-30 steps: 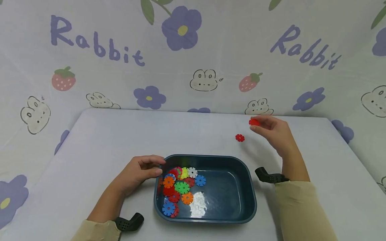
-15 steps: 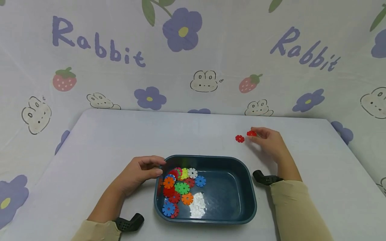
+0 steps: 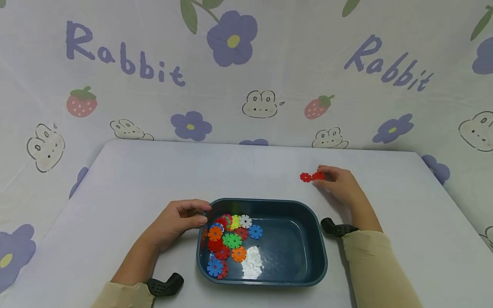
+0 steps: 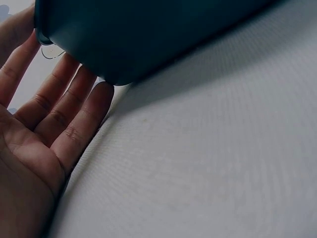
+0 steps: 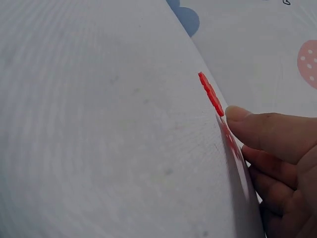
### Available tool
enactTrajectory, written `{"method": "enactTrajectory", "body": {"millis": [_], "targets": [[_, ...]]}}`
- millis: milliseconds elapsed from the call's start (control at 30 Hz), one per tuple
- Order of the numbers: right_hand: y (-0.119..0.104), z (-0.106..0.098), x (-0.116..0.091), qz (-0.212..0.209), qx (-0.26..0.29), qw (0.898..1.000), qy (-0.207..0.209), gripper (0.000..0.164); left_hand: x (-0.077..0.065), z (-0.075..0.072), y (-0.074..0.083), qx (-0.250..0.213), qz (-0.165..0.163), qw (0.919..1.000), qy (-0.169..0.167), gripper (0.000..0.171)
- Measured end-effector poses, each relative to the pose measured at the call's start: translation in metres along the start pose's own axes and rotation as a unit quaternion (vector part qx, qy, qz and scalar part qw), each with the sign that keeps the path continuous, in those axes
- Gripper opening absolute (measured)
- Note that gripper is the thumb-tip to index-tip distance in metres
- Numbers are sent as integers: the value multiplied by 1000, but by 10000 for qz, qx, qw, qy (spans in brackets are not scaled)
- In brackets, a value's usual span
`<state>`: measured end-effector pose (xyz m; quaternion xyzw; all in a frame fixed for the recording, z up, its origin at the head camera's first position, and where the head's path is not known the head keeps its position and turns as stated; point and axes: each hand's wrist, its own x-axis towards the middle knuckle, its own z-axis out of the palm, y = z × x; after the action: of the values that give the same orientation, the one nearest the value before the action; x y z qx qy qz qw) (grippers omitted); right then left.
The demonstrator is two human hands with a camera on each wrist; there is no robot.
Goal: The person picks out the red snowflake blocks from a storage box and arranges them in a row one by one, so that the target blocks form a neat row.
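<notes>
Pinching a red disc (image 3: 318, 176) between thumb and fingers, the right hand (image 3: 340, 184) points inward beyond the far right corner of the dark blue tray (image 3: 285, 244); a second red disc (image 3: 306, 177) lies just beside, on the surface (image 3: 161, 171); the left hand (image 3: 178, 218), fingers loosely extended, touches the tray's far left corner; coloured discs (image 3: 232, 240) cluster in its left half.

The white tabletop (image 3: 161, 171) is carrying a dark blue rectangular tray (image 3: 285, 239); beyond the tray, toward the right, a red notched disc (image 3: 306, 177) is lying on the surface.
</notes>
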<state>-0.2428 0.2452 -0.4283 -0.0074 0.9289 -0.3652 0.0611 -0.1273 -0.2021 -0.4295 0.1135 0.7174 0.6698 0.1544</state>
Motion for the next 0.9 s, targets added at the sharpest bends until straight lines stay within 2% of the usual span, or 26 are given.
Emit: {"method": "enactTrajectory", "body": {"millis": [900], "targets": [[1,0,2,-124,-424,9990,37,46,0,1,0,35,-20,10000,14,32]]}}
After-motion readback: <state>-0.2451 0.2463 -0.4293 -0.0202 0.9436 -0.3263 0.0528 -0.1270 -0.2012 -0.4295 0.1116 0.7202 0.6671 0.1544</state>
